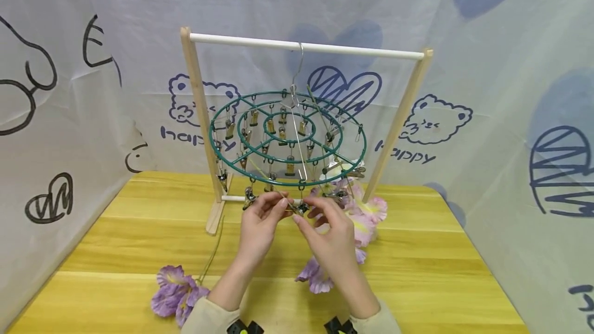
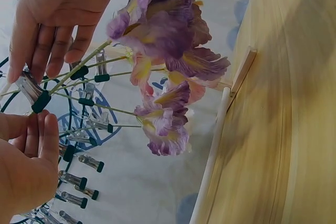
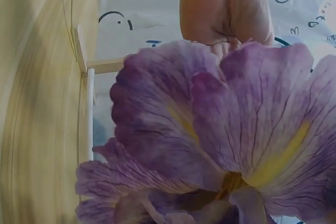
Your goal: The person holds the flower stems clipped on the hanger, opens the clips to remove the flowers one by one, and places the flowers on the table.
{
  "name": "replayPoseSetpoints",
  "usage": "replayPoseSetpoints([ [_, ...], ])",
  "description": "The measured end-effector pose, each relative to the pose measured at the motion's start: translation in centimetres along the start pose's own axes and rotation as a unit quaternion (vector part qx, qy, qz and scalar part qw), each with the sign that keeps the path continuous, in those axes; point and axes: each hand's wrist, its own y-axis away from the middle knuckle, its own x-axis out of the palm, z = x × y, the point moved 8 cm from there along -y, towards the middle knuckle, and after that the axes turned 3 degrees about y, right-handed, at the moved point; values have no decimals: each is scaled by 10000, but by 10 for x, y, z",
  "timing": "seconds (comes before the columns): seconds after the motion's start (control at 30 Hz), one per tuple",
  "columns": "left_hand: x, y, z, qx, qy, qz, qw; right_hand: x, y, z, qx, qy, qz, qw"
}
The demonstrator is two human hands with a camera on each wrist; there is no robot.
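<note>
Both hands meet at a metal clip (image 2: 32,92) with a dark green tip, on the front edge of a round green clip hanger (image 1: 287,182). My left hand (image 1: 260,223) pinches the thin stem (image 2: 79,69) of a purple artificial iris beside the clip. With thumb and index finger, my right hand (image 1: 331,228) holds the clip. The iris bloom (image 1: 317,274) hangs below the right forearm and hides most of that hand in the right wrist view. Pink irises (image 1: 364,223) hang by their stems from clips at the right.
A wooden stand (image 1: 197,97) with a white bar (image 1: 362,50) carries the hanger by its hook. Several more clips (image 1: 290,165) dangle from its rings. Another purple iris (image 1: 174,293) lies on the wooden table (image 1: 431,272) at front left. Patterned white cloth (image 1: 501,159) surrounds the table.
</note>
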Motion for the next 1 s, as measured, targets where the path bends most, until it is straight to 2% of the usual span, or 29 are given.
replayPoseSetpoints([
  [0.17, 0, 1, 1, -28, -36, 12, 10000, -1, 1, 2, -37, 44, -114, 9999],
  [0.33, -2, -1, -2, 74, -128, -21, 9999, -2, 1, 5, -114, -158, -181, 9996],
  [0.5, -5, -1, -4, 16, -158, -22, 9999, -1, -1, 7, -176, -289, -167, 9993],
  [0.73, -5, 0, -3, -35, -111, -22, 9999, 0, -1, 5, -125, -222, -180, 9995],
  [1.0, -4, 1, -3, -44, -85, 30, 9999, -3, -1, 5, -294, -141, -351, 9989],
])
